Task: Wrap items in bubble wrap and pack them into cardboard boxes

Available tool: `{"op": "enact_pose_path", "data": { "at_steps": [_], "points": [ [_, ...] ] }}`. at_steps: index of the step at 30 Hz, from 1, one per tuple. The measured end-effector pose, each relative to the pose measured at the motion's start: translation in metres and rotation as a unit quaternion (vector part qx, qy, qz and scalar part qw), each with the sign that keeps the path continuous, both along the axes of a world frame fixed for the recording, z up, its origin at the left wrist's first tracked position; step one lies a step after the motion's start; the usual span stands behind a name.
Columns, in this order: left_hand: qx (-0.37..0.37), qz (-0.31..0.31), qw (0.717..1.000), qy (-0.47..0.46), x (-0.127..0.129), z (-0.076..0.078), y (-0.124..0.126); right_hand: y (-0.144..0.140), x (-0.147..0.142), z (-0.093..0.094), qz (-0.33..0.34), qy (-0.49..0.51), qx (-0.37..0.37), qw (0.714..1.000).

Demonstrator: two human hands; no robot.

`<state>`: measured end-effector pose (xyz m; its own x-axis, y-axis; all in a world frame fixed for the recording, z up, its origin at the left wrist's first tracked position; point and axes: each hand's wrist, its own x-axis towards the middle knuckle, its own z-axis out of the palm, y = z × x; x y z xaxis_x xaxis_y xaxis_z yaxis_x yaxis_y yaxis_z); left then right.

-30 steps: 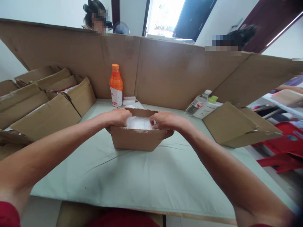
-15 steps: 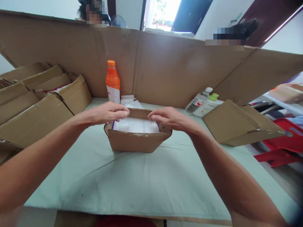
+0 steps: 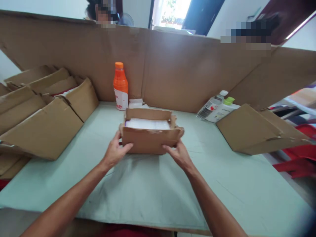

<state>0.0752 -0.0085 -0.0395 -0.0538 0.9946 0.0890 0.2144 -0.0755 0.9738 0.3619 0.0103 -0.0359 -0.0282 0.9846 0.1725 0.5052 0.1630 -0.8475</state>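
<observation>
A small open cardboard box [image 3: 150, 140] sits in the middle of the pale green table [image 3: 160, 191], with a white plastic-wrapped packet [image 3: 147, 124] lying inside it. My left hand [image 3: 116, 152] grips the box's near left corner, thumb against the front wall. On the near right corner rests my right hand [image 3: 178, 154], its fingers reaching under the lower edge. The box's top flaps stand open.
An orange bottle [image 3: 120, 86] stands behind the box against a tall cardboard partition [image 3: 172, 69]. Two bottles [image 3: 217, 107] lie at the back right beside a flattened carton [image 3: 256, 131]. Several open cartons [image 3: 41, 108] crowd the left. Two people sit beyond the partition.
Both my hands left the top of the box, where they pressed on the white packet, and came down to its near corners. The box has shifted slightly.
</observation>
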Motion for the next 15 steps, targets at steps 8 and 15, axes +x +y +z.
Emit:
{"op": "enact_pose_path", "data": {
  "at_steps": [8,15],
  "points": [
    [0.055,0.036,0.997,0.041,0.013,-0.012,-0.049,-0.007,0.039,-0.008,0.006,-0.052,-0.021,0.998],
    [0.014,0.21,0.977,0.018,-0.063,-0.032,-0.072,0.096,-0.126,-0.024,0.176,0.051,0.033,0.982]
  ]
}}
